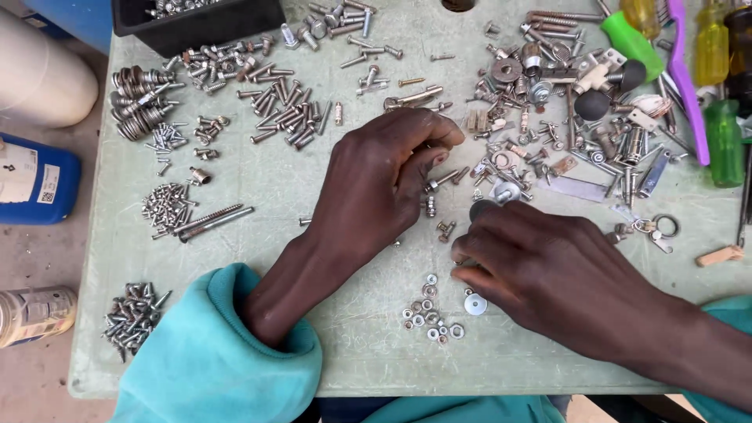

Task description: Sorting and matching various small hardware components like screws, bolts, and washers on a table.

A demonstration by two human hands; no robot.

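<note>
My left hand (376, 184) rests on the pale green table (266, 196), fingers bent toward a bolt (442, 179) lying at its fingertips; whether it grips the bolt I cannot tell. My right hand (548, 270) lies palm down at the centre right, its fingertips pinching at something small near a round dark washer (479, 208). Just below it sits a large flat washer (475, 304) beside a small cluster of nuts and washers (427, 317). Both arms wear teal sleeves.
Sorted piles cover the table: bolts (286, 110), small screws (166, 205), screws at the front left (131, 313), spring washers (139, 102), mixed hardware (564, 117). A black bin (196, 23) stands at the back. Screwdrivers (724, 141) lie at the right. A blue can (35, 180) is off the left edge.
</note>
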